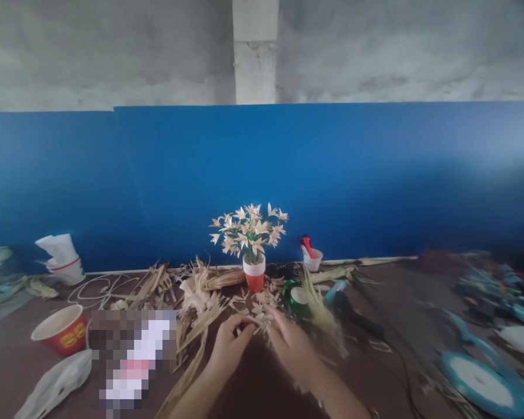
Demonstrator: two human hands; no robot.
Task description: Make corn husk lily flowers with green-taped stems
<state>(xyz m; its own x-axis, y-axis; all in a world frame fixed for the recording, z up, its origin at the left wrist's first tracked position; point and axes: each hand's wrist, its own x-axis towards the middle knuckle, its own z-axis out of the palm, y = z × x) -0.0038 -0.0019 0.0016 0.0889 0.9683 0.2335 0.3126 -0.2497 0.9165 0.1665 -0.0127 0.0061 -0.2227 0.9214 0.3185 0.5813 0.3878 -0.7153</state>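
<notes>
Straw-pale husk flower [260, 319] is pinched between the curled fingertips of the left hand [227, 344] and right hand [291, 344], just above the desk [402, 302], nearer than the orange pot [254, 274]

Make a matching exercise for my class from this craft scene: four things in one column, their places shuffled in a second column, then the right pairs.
Things
1. flower pot
2. red paper cup
3. green ribbon roll
4. straw piece

Places
a. far left of the picture
b. at the fingertips of the left hand and right hand
c. in the middle, behind both hands
d. just right of the flower pot

Pairs: 1-c, 2-a, 3-d, 4-b
</notes>
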